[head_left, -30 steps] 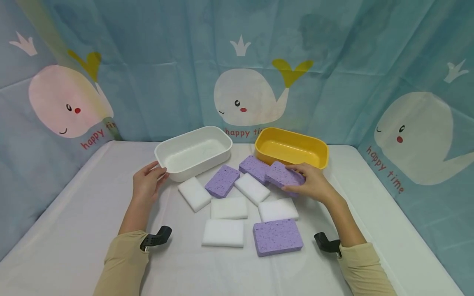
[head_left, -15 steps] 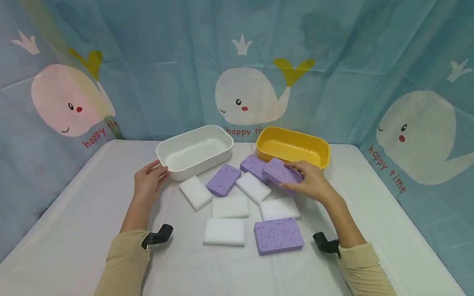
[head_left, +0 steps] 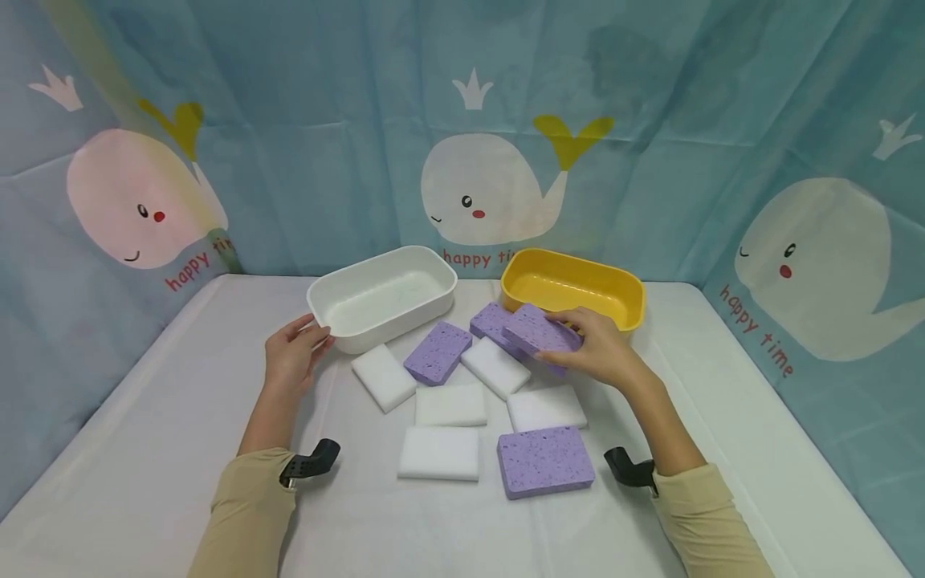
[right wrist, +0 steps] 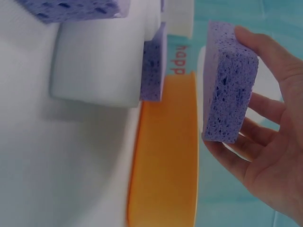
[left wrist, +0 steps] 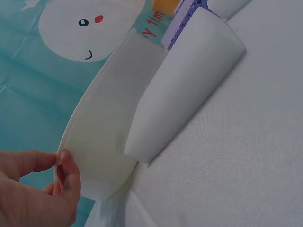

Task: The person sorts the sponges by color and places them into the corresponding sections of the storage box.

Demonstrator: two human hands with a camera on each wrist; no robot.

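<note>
My right hand [head_left: 601, 347] holds a purple speckled sponge [right wrist: 230, 90] between thumb and fingers, lifted off the table in the right wrist view. In the head view this sponge overlaps another purple sponge [head_left: 488, 319] lying in front of the yellow tub [head_left: 632, 309]. My left hand [head_left: 291, 357] pinches the near left rim of a white oblong tub [left wrist: 106, 113] between thumb and finger. Nothing lies inside the white tub. Two more purple sponges, one near the white tub [head_left: 438, 353] and one at the front [head_left: 545, 462], lie on the table.
Several white sponge blocks are spread among the purple ones, including one against the white tub [head_left: 383, 377] and one at the front [head_left: 438, 453]. A white cloth covers the table [head_left: 390, 530]. A blue whale-print curtain [head_left: 325, 160] hangs behind and at both sides.
My right hand has moved left and slightly away with the purple sponge, which now covers more of the sponge behind it. The left hand keeps its pinch on the white tub.
</note>
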